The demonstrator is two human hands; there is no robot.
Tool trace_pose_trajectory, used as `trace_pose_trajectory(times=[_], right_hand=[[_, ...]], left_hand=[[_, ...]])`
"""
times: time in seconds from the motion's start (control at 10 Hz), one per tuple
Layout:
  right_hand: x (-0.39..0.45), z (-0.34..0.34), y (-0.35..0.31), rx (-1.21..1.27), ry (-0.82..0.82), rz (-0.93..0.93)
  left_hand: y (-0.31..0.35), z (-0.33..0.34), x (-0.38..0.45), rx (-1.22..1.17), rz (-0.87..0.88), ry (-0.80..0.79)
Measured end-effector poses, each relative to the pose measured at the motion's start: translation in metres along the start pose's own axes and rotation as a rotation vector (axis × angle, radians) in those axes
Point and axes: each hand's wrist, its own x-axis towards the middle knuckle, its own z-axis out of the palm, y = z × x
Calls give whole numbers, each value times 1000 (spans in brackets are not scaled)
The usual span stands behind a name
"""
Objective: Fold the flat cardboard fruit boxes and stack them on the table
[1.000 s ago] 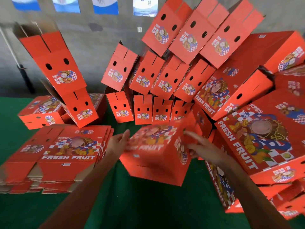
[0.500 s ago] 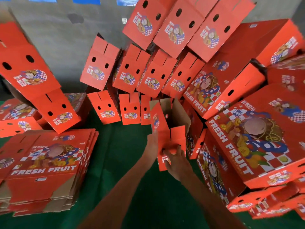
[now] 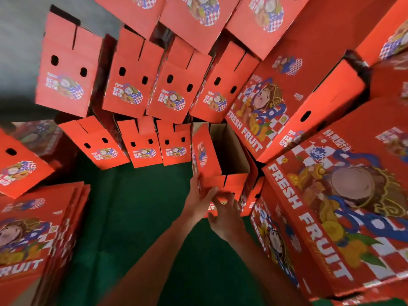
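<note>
Both of the person's arms reach forward over the green table (image 3: 141, 217) to a red folded box (image 3: 217, 164) standing open-topped at the right end of the near row of boxes. Its brown cardboard inside shows, and its near flaps hang down toward the hands. The left hand (image 3: 198, 202) lies flat against the box's left near corner, fingers extended upward along the red panel, thumb angled toward the front flap. The right hand (image 3: 227, 214) sits just below and beside it, fingers spread and pressing on the lower front flaps; whether it pinches the edge or merely pushes against it, I cannot tell, as the picture is blurred there.

To the left of that box stand three finished boxes (image 3: 143, 143) in a row along the far part of the table, each with two holes and a cartoon label. Above them a second tier (image 3: 130, 78) of the same boxes leans toward the viewer, with more stacked higher still. At the right edge of the table, large boxes (image 3: 344, 195) printed FRESH FRUIT are piled high, touching the box being handled. At the left near corner lies a stack of flat unfolded boxes (image 3: 33, 235), print side up. Another folded box (image 3: 19, 164) tilts just above that stack at the left edge.
</note>
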Motion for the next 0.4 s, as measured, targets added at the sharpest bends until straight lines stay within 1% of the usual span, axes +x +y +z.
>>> trace_pose_trajectory(times=[0.1,0.2,0.3,0.4], right_hand=[[8,4,4,7,12,7],[-3,6,4,78,-19,-3],[-14,-5,6,152,-56,-7],[-33,-24,-11,168,45,8]], left_hand=[[-2,-1,8,44,16,10],[4,0,-2,47,5,15],[13,0,-23,90,86,42],[37,-14,-48,199,210,109]])
